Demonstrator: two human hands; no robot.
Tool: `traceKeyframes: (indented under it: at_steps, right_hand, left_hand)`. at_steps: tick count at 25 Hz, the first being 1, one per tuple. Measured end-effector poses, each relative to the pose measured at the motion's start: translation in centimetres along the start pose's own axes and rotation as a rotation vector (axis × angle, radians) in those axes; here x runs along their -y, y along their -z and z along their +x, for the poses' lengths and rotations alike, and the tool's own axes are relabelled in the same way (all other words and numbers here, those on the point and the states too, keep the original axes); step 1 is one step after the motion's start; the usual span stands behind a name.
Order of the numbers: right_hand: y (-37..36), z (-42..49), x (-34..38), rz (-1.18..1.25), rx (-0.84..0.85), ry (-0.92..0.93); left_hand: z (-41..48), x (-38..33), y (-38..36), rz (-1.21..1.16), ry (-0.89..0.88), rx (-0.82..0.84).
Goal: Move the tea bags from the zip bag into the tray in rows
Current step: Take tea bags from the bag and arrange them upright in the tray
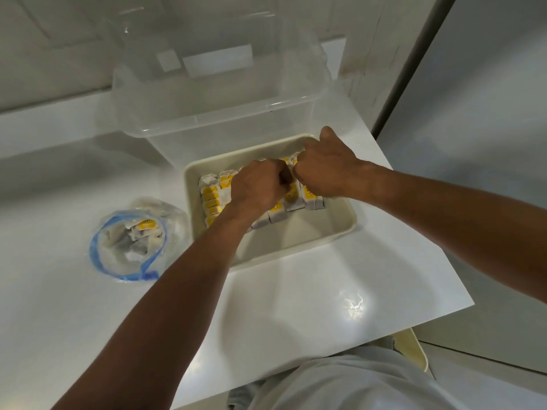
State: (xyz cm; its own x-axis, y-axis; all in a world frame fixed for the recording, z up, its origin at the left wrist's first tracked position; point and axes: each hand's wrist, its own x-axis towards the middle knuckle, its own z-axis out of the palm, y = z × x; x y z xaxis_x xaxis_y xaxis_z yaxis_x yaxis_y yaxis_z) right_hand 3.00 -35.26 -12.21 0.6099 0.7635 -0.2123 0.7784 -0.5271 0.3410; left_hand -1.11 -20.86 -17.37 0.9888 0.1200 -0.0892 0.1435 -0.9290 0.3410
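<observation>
White paper tea bags with yellow labels (211, 199) stand packed on edge in rows, directly under and just beside the curled fingers (268, 173) of both hands; the cream rectangular plastic tray (334, 232) holds them in its far part, its near part bare; the clear zip bag with a blue seal (127, 247) lies open well left of the fingers, a few bags inside.

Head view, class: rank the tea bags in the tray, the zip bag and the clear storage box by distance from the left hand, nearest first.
1. Tea bags in the tray: directly under the left hand, touching it.
2. Clear storage box: behind the tray, beyond the hands.
3. Zip bag: on the counter, left of the tray.
Box and bag are close to call.
</observation>
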Motion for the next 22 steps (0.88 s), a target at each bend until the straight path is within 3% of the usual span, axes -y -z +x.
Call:
traceKeyframes:
  at_steps: [6,12,22]
  right_hand:
    - [0.3,-0.5,0.1,-0.021,-0.052,-0.045]
    - [0.3,-1.7,2.5,-0.119,0.169,-0.083]
    - [-0.4,-2.1,3.9,-0.028,0.17,-0.147]
  left_hand:
    - [-2.0,0.4,0.9,0.013,-0.06,-0.001]
    - [-3.3,0.1,-1.1,0.263,-0.092,-0.04]
    - [-4.0,-0.4,-1.2,0.266,-0.058,-0.023]
